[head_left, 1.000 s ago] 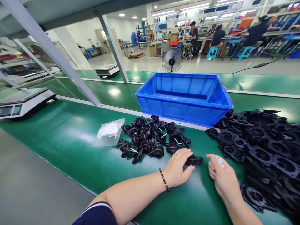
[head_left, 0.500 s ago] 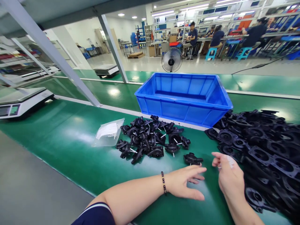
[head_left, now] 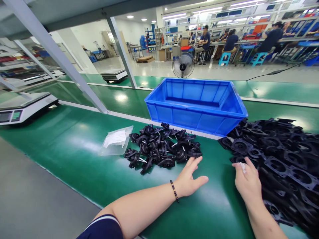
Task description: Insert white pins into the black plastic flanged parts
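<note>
My left hand (head_left: 189,178) is open, thumb apart, fingertips against the near right edge of a pile of black plastic pump-like housings (head_left: 156,149). Thin white pins stick out of several of them. To the right, my right hand (head_left: 248,182) is partly closed on small white pieces (head_left: 243,167), whose exact shape I cannot make out. Its fingertips are at the left edge of a large heap of flat black plastic parts with round openings (head_left: 276,162); whether they touch one is unclear.
A blue crate (head_left: 196,114) stands behind the piles. Left of the housings lies a clear plastic bag (head_left: 115,142) with white contents. A scale (head_left: 27,108) sits at far left, a fan (head_left: 183,64) beyond the crate. Slanted grey posts (head_left: 62,63) rise from the bench; people work in the background.
My left hand has moved left and away from me, and the separate housing near it is now against the pile. My right hand has shifted slightly right, towards the flat parts.
</note>
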The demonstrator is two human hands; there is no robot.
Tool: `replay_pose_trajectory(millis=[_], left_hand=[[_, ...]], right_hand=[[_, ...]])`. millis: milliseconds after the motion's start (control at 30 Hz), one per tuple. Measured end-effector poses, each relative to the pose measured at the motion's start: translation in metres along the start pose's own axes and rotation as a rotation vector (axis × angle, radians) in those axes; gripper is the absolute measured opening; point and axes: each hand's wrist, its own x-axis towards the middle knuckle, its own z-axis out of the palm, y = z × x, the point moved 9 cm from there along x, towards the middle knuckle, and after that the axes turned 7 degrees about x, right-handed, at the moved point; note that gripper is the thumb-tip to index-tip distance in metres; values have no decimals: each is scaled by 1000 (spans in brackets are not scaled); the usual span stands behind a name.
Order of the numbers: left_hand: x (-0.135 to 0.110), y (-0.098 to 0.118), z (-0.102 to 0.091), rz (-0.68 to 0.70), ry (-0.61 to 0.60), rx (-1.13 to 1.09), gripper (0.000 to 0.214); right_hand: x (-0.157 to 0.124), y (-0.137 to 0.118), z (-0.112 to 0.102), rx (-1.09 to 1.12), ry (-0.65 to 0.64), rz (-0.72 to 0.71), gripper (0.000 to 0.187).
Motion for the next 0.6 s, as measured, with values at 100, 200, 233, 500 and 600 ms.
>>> replay_pose_trajectory(millis=[100,200,233,500,600], left_hand=[[1,5,-7,38,93,93,49],[0,9,-6,63,97,247,41],[-1,10,-5,60,84,308,45],[-1,3,4,23,-42,619,60],[-1,3,2,29,-17,656,49]], right_hand=[[-9,-15,6,-7,-43,-71,42],[-27,-38,24,63,-214,-147,41],[-34,-45,30,93,-280,-168,40],[-45,-46,39,324,-346,-28,39],[-47,-33,51,579,-429,141,43]])
